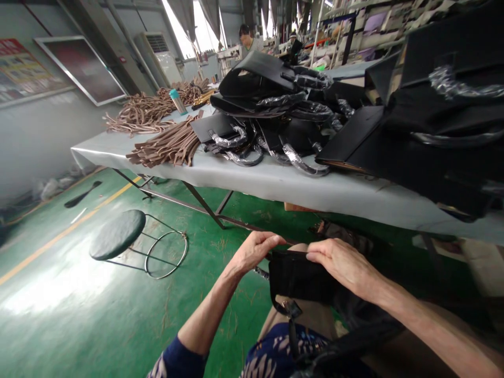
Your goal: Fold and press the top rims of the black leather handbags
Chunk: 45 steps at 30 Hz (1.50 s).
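A black handbag (301,278) lies across my lap, its top edge turned away from me. My left hand (255,251) pinches the far left corner of that edge between thumb and fingers. A little to the right, my right hand (340,262) grips the same edge, fingers curled over it. A short strap with a small metal fitting (289,308) hangs from the near side of the bag. The lower part of the bag is dark and blurred, so its shape there is hard to make out.
Ahead stands a table with a pale cover (252,181). It bears piled black bags (260,79) with plastic-wrapped handles, brown straps (169,144) and a teal-capped bottle (178,101). A round stool (118,235) is on the green floor at left. A person (251,42) sits far back.
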Available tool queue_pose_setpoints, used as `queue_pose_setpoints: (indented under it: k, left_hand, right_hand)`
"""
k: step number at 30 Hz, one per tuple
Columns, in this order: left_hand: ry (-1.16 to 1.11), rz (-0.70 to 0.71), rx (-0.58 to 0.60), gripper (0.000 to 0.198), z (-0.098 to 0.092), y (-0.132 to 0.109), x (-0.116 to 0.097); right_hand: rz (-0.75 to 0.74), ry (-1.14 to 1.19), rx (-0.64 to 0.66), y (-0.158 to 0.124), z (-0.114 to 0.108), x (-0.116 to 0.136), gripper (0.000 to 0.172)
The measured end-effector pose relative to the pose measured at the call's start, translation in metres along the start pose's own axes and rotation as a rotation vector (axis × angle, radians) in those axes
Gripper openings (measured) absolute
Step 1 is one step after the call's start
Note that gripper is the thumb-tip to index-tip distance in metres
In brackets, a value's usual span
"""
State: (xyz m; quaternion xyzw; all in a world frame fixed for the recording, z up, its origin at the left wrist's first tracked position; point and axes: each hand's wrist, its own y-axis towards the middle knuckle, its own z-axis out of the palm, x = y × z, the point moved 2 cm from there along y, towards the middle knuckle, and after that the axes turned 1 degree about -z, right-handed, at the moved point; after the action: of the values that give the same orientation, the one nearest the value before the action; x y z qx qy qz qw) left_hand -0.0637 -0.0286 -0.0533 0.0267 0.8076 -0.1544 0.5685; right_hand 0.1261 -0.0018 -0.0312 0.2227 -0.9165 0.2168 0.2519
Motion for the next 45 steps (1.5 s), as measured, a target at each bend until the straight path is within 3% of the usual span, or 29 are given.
queue_pose_setpoints:
  k: [5,15,25,33,41,45]
  left_hand:
    - [-0.030,0.056,0.070,0.040,0.004,-0.012,0.005]
    - [-0.045,0.028,-0.019,0.020,0.011,-0.003,0.012]
    - [-0.070,0.041,-0.048,0.015,0.017,-0.002,0.013]
    - [-0.063,0.009,-0.106,0.014,0.018,-0.005,0.011]
    - [-0.005,0.011,-0.189,0.012,0.020,-0.004,0.012]
    - [-0.003,0.017,-0.122,0.015,0.016,-0.008,0.009]
  right_hand:
    - [-0.005,0.000,-0.008,-0.001,0.001,0.000,0.029]
    - [-0.019,-0.033,-0.006,-0.002,0.003,0.002,0.031]
    - [-0.077,0.002,0.022,-0.005,0.004,0.007,0.030]
    - [-0.116,-0.034,0.043,0.010,0.014,0.022,0.029]
    - [-0.096,-0.116,-0.028,0.012,0.023,0.020,0.027]
    - [-0.091,-0.128,-0.035,0.011,0.021,0.019,0.031]
